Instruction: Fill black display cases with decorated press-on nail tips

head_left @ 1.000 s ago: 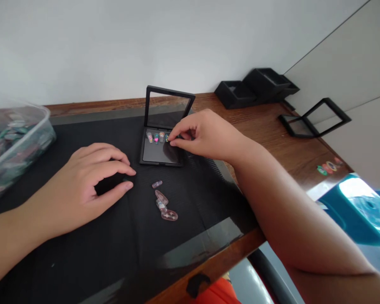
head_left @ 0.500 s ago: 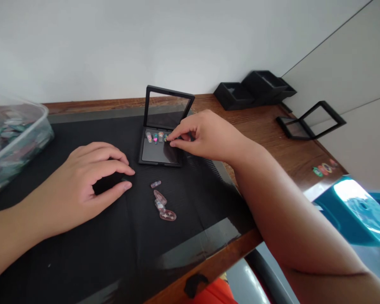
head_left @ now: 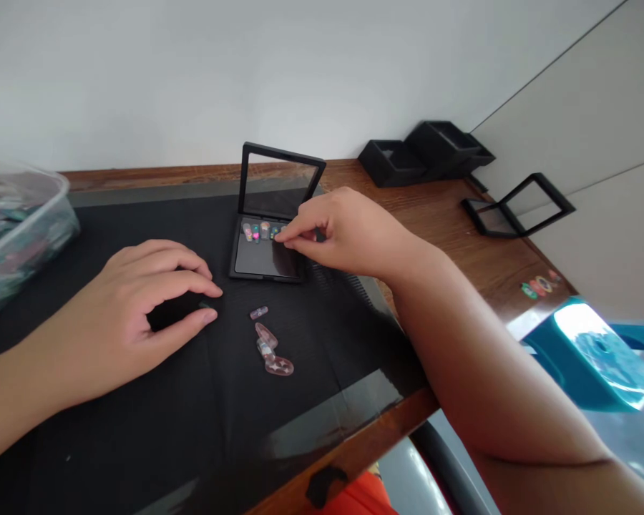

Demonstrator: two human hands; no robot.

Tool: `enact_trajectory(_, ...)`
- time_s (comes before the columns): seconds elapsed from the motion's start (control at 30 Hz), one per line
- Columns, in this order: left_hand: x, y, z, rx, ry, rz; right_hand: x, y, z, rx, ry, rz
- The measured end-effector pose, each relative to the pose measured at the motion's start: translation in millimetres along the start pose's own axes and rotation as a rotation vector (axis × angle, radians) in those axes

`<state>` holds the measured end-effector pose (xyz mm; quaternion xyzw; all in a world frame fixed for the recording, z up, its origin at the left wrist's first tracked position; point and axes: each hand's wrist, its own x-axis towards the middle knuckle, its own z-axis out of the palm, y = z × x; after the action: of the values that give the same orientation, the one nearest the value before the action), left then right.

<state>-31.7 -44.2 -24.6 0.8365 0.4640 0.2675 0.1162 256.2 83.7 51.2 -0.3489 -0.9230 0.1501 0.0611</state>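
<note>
A small black display case [head_left: 257,266] stands open on the black mat, its clear-windowed lid tilted up. Along the upper part of its grey pad lies a row of decorated press-on nails [head_left: 255,232]. My right hand [head_left: 348,229] reaches in from the right, thumb and index finger closed at a teal nail [head_left: 274,232] at the row's right end; the fingers partly cover that end. My left hand [head_left: 155,307] rests on the mat left of the case, thumb and index apart, a small dark teal piece [head_left: 205,305] between them. Loose pinkish nails [head_left: 279,366] lie in front of the case.
A clear plastic tub [head_left: 59,207] full of packed nails stands at the left. Black boxes [head_left: 397,163] sit against the wall, and another open case [head_left: 496,222] stands at the right. Colourful stickers [head_left: 539,286] lie near the table edge, above a blue plastic stool [head_left: 595,357].
The whole view has shifted slightly, so everything sits a little further left. My right fingers stay at the end of the row, and my left hand keeps its pose.
</note>
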Motion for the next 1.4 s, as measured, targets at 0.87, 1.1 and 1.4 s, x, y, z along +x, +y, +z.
enact_trajectory(0.87, 4.5, 1.4, -3.7, -0.015, 0.037, 0.047, -3.9, 3.3, -5.1, -0.010, 0.015, 0.028)
enact_trajectory(1.1, 2.9, -4.5, -8.3, 0.055, 0.073, 0.116, 0.0, 1.0, -4.2, -0.070, -0.033, 0.148)
enact_trajectory(1.4, 7.7, -2.7, -9.4, 0.043, 0.067, 0.019, 2.7, -4.8, -4.7, -0.062, -0.048, 0.222)
